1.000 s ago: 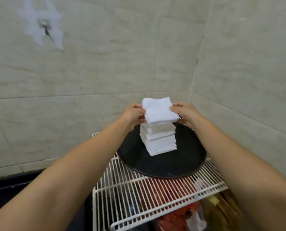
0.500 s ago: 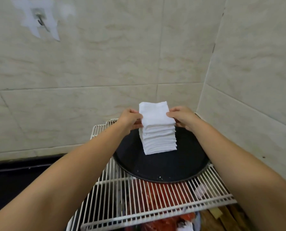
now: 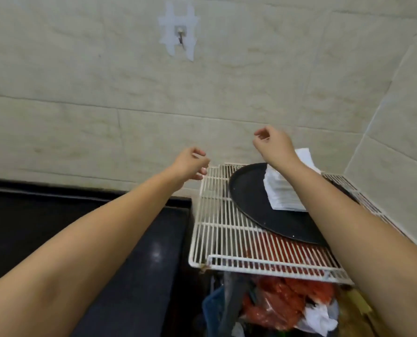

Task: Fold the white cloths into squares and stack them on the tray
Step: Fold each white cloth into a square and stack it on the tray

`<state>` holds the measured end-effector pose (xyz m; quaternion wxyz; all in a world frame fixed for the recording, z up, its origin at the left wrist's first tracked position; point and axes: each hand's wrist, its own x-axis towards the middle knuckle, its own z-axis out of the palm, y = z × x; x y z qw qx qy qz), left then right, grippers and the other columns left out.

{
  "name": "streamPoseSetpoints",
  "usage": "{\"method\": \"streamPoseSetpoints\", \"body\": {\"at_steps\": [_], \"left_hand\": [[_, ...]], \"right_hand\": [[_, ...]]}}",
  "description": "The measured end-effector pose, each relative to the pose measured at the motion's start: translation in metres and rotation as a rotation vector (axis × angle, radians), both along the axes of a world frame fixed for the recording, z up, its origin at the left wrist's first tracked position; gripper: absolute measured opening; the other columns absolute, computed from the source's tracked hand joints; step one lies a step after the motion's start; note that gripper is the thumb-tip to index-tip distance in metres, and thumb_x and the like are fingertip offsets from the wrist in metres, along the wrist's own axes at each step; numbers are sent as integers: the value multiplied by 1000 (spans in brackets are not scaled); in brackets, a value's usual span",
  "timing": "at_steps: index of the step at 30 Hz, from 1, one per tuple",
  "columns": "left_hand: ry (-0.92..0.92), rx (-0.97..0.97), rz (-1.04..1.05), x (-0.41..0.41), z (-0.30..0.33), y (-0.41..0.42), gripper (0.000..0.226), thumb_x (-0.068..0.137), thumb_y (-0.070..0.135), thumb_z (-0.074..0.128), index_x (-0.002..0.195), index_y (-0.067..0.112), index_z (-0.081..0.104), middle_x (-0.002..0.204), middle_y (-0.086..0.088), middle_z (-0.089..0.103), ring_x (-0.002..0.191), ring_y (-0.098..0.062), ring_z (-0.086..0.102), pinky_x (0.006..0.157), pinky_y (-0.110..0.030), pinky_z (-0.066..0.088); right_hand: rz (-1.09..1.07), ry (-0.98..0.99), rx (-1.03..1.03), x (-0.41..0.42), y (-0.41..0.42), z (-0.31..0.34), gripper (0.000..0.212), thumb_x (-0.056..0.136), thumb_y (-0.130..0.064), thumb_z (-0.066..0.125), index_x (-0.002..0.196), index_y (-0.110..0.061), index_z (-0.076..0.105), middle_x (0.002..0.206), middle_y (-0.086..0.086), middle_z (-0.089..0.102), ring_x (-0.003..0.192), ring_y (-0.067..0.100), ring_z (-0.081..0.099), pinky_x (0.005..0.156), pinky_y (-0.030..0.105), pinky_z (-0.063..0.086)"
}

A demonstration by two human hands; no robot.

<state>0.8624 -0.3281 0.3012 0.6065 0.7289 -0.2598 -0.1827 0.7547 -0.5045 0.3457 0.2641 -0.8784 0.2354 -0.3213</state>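
Observation:
A tall stack of folded white cloths (image 3: 284, 190) stands on a round black tray (image 3: 248, 198), which rests on a white wire rack (image 3: 217, 227) in the corner. My right forearm crosses in front of the stack and hides its right side. My right hand (image 3: 273, 144) hangs above and left of the stack, fingers loosely curled, holding nothing. My left hand (image 3: 190, 164) hovers left of the rack's back corner, fingers apart and empty.
A dark glossy counter (image 3: 134, 263) lies to the left of the rack. Under the rack are red bags and crumpled cloth (image 3: 287, 305). Tiled walls close in behind and on the right, and a small hook (image 3: 180, 36) sticks out of the back wall.
Both hands have let go of the top cloth, which now lies on the stack, and have lifted away to the left. The view has swung left and back.

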Motion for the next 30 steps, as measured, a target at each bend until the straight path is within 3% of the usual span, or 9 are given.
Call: {"method": "streamPoseSetpoints", "body": {"at_steps": [8,12,19,25,30], "left_hand": [[-254,322,312,36,-45,287,10,94,19,53,102,13,51,86,-7,62,73,-20,59,65,-33,50],[-355,557,472,31,-77,438,17,92,22,53,106,15,57,89,0,62,81,-18,57,72,-28,44],[-215,889,619,7,-148,639,23,94,25,49,114,15,53,105,-4,64,95,-25,60,84,-36,49],[-67,971,749,-7,-204,748,29,93,23,48,120,12,51,109,-13,62,102,-30,58,86,-38,48],[27,1004,753,37,-222,814,31,94,27,47,121,13,50,115,-11,61,105,-29,56,87,-36,47]], "right_hand": [[422,175,-211,99,279,-88,24,92,-28,52,109,-14,62,113,10,58,105,29,57,92,43,46],[567,239,-380,119,418,-135,29,96,-32,47,119,-17,56,122,5,54,116,26,49,93,39,41],[847,371,-624,129,606,-221,29,97,-29,41,121,-18,55,122,4,52,113,25,48,91,40,37],[1061,448,-682,154,717,-270,27,95,-27,44,115,-15,57,118,7,52,110,28,49,89,40,37],[1173,449,-702,213,792,-287,29,96,-27,42,118,-15,56,119,6,52,111,27,48,90,38,35]]}}
